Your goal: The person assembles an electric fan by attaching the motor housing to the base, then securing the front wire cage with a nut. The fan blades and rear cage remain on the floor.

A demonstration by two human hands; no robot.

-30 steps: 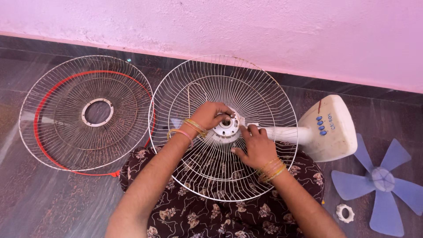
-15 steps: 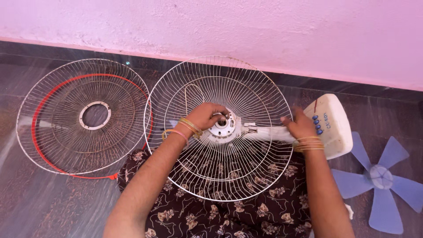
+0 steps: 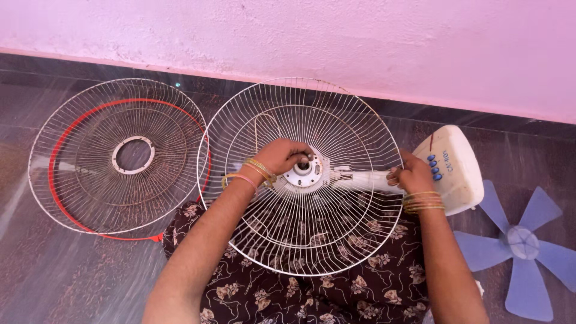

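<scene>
Nearest is the lap, covered in dark floral cloth point(image 3: 336, 288), and the wire guard point(image 3: 300, 177) lies tilted across it. That guard is the landmark: thin white wires fanning out from the hub point(image 3: 304, 170), springy and easy to bend. At its centre, the left hand point(image 3: 281, 157) has its fingers curled and pinching the ring at the hub. At the guard's right edge, the right hand point(image 3: 414, 176) wraps shut around the smooth white neck point(image 3: 366, 179), fingers pressed together.

The risks, as I judge them: if the neck grip slackens, the guard could rock on the soft lap and the pinch could slip off the ring; pressing hard on those thin wires could warp them, or a fingertip could catch between them.

Right of the guard sits the boxy plastic base point(image 3: 459, 174) with blue buttons, then a translucent blue blade point(image 3: 522, 246) flat on the dark floor. Left of the guard lies a second guard point(image 3: 120, 156), red-rimmed. Beyond the guard, a rough pink wall point(image 3: 300, 30).
</scene>
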